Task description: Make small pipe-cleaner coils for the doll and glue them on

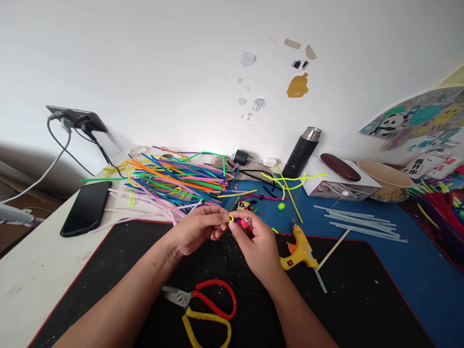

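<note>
My left hand (195, 228) and my right hand (258, 244) meet above the black mat (108, 270). Between the fingertips of both sits a small yellow pipe-cleaner ring (231, 218). The right hand also grips a small pink piece (245, 223). Just behind the hands lies a small colourful pipe-cleaner figure (244, 205). Both hands have their fingers pinched together.
A heap of coloured pipe cleaners (174, 181) lies behind the hands, a black phone (86, 208) to the left. Red and yellow scissors (208, 304) rest near my forearms. A yellow glue gun (299, 249), glue sticks (358, 222), a black flask (301, 152), a white box (340, 183) and a bowl (386, 180) stand to the right.
</note>
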Motion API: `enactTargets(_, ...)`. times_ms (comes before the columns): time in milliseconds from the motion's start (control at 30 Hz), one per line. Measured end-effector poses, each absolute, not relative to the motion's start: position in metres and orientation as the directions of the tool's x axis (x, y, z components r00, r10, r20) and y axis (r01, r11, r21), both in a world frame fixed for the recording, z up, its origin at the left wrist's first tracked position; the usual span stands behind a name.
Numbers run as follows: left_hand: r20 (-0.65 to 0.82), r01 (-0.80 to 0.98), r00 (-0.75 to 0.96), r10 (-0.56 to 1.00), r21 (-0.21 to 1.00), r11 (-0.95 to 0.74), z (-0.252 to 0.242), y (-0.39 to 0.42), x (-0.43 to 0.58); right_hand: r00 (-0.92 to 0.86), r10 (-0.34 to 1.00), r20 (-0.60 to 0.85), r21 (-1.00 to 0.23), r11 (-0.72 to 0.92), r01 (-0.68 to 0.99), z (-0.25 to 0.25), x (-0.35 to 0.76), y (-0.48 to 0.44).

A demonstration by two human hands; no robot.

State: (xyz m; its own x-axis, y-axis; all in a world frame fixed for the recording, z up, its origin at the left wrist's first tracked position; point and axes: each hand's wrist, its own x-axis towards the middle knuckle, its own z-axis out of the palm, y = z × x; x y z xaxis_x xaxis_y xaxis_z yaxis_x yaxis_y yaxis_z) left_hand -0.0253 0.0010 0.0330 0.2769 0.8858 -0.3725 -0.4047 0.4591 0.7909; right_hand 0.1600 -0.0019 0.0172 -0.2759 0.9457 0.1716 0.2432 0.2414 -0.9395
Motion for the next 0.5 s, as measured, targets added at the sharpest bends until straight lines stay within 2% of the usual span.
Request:
enactTargets(267,-0.358,-0.392,0.269,0.894,0.807,0.441,0.0326,0.0011,-0.0262,-0.286,0.946,0.154,-0.951,0.221,0.218,0.0170,0.1601,-0.0017)
enactTargets(500,-0.287,-0.347,0.203,0.936,0.873,0.343,0.0340,0.0017,-0.0278,-0.254,0.963,0.087,-0.976,0.133,0.172,0.0194,0.1595,-0.0008)
